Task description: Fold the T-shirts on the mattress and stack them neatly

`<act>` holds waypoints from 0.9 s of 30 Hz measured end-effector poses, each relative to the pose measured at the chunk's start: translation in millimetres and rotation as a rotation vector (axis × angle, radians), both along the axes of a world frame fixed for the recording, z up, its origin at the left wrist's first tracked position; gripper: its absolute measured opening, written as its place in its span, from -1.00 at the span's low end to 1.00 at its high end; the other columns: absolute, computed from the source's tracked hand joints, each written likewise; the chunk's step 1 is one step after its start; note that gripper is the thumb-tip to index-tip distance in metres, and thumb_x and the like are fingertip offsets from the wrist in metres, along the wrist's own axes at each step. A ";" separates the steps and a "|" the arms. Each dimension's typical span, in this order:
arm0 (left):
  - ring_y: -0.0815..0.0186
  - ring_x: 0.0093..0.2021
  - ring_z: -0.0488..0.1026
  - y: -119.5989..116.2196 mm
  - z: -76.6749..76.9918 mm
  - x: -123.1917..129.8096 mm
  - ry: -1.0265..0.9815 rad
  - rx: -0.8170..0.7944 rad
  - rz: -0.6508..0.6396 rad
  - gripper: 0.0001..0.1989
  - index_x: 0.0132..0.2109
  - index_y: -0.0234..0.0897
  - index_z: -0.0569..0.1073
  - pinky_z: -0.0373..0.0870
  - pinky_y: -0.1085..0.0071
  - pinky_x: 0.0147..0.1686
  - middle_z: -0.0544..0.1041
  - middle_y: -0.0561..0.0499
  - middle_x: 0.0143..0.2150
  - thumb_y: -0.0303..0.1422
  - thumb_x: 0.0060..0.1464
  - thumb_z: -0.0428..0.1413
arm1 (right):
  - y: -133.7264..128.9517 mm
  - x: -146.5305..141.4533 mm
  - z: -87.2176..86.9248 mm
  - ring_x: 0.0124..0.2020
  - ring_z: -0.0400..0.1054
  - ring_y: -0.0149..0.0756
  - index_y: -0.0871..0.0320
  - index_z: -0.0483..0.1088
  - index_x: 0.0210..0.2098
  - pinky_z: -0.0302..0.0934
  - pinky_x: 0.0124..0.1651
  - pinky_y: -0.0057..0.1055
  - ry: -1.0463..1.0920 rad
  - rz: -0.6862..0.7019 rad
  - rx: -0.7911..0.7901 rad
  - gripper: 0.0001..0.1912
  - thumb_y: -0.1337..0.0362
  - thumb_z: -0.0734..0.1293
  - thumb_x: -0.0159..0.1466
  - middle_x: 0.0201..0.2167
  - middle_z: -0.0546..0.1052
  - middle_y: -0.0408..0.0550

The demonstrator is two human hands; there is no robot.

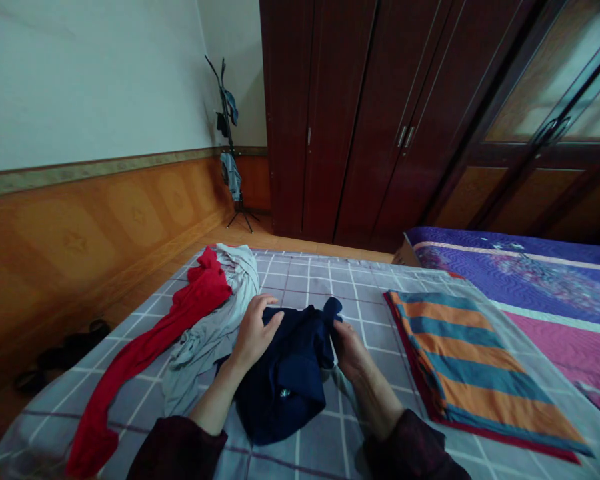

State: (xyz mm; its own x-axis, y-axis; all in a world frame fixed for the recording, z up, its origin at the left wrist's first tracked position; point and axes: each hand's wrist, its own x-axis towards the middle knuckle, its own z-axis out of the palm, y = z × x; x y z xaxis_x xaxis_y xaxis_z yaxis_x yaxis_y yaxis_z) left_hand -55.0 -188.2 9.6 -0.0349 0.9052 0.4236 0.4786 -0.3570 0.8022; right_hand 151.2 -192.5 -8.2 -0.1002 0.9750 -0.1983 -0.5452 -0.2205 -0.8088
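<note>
A dark navy garment (293,383) lies bunched on the checked bed cover, with a small light logo on its front. My left hand (255,333) rests at its left edge, thumb and fingers apart. At the garment's right side, my right hand (349,348) has its fingers closed on the cloth, near a small flap that sticks up. Part of the right fingers is hidden behind the fabric. Left of my left hand lie a crumpled light grey garment (200,353) and a long, twisted red garment (153,343), which partly overlaps the grey one.
A folded orange and teal striped cloth (473,357) lies flat on the right, over a dark red one. The grey checked bed cover (325,270) spreads beneath everything. Beyond are a purple-covered bed (465,257), a dark wardrobe (340,133) and a coat stand (229,123).
</note>
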 end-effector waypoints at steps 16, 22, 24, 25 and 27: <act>0.22 -0.14 0.45 -27.7 35.0 1.9 0.326 -0.010 -0.101 -0.80 -0.09 -0.22 0.38 0.35 0.31 -0.13 0.50 -0.03 -0.15 -0.33 0.11 0.08 | -30.1 18.9 71.3 -0.50 0.36 -0.31 0.10 0.43 -0.43 0.22 -0.45 -0.41 0.066 0.003 -0.059 -0.65 0.07 0.51 -0.14 -0.57 0.49 -0.22; 0.27 -0.35 0.44 -26.8 44.6 10.8 0.295 -0.019 -0.080 -0.85 -0.32 -0.24 0.42 0.33 0.39 -0.31 0.48 0.04 -0.40 -0.36 0.16 -0.02 | -46.3 16.7 84.3 -0.61 0.32 -0.40 0.14 0.40 -0.46 0.18 -0.55 -0.48 -0.038 0.056 0.030 -0.65 0.13 0.53 -0.15 -0.60 0.47 -0.22; 0.26 -0.32 0.45 -25.9 48.2 7.9 0.261 0.005 -0.017 -0.86 -0.25 -0.25 0.41 0.33 0.38 -0.28 0.50 0.01 -0.35 -0.36 0.17 -0.03 | -47.5 20.4 82.0 -0.60 0.34 -0.40 0.13 0.39 -0.46 0.20 -0.53 -0.49 -0.036 0.014 0.041 -0.67 0.21 0.53 -0.17 -0.60 0.49 -0.24; 0.26 -0.26 0.46 -27.0 50.4 5.7 0.246 0.034 0.008 -0.87 -0.20 -0.26 0.41 0.34 0.38 -0.24 0.50 -0.01 -0.28 -0.37 0.16 -0.02 | -47.2 23.2 80.4 -0.60 0.34 -0.40 0.13 0.39 -0.47 0.21 -0.53 -0.49 -0.034 -0.005 0.047 -0.69 0.22 0.53 -0.16 -0.60 0.49 -0.24; 0.25 -0.18 0.45 -34.0 53.8 0.9 0.237 0.091 0.020 -0.85 -0.13 -0.26 0.39 0.34 0.37 -0.16 0.50 -0.05 -0.19 -0.38 0.15 0.01 | -45.5 29.6 76.9 -0.60 0.35 -0.39 0.13 0.37 -0.51 0.21 -0.53 -0.48 -0.038 -0.027 0.066 -0.74 0.23 0.50 -0.12 -0.64 0.46 -0.24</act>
State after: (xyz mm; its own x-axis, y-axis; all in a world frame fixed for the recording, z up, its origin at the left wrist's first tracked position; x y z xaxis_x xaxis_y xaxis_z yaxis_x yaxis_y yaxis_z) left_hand -54.1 -222.2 63.4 0.0579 0.8630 0.5018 0.6569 -0.4114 0.6318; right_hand 180.7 -238.0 68.7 -0.0674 0.9883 -0.1365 -0.5192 -0.1516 -0.8411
